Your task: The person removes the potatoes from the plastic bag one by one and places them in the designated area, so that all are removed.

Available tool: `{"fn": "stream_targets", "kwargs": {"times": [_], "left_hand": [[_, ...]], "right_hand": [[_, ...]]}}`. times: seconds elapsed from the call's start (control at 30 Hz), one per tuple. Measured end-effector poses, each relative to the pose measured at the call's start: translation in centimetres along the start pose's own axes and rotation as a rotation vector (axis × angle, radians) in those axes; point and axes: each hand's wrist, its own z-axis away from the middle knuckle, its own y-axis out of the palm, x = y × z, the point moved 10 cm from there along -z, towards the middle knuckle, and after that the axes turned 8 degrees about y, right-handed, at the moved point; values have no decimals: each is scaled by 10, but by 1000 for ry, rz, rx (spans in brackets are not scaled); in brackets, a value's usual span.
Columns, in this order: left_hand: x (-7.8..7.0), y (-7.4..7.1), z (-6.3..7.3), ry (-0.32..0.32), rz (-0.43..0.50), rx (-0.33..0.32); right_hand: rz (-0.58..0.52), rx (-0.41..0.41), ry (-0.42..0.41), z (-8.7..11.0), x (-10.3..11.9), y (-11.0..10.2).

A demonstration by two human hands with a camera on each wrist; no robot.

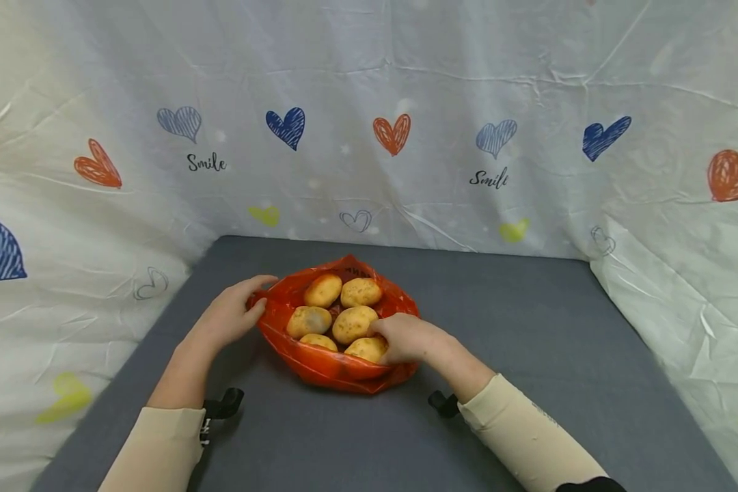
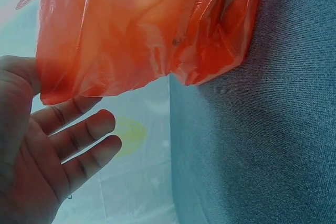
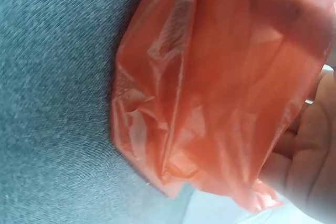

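An orange plastic bag (image 1: 329, 372) stands wide-mouthed mid-table, with several yellow-brown potatoes (image 1: 308, 321) lying inside. My left hand (image 1: 230, 314) pinches the bag's left rim between thumb and forefinger. In the left wrist view the other fingers (image 2: 86, 135) stretch out below the plastic edge. Over the right rim reaches my right hand (image 1: 406, 338), its fingers around the front-right potato (image 1: 365, 349), right against its neighbour. In the right wrist view, the orange plastic hides most of that hand's fingertips.
A dark grey cloth (image 1: 529, 383) covers the table. White sheeting (image 1: 443, 137) printed with hearts and the word Smile hangs behind and on both sides. Black straps (image 1: 224, 403) sit at both wrists, over cream sleeves (image 1: 154, 447).
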Motion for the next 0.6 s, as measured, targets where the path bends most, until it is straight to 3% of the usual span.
{"fn": "stream_targets", "kwargs": {"times": [0.3,0.6], "left_hand": [[3,0,1,-23,14,-4],[8,3,1,-62,35,14]], "right_hand": [[-107,-35,-99,4,-1,-5],[-191,-82,-131,13,-11,-15]]}}
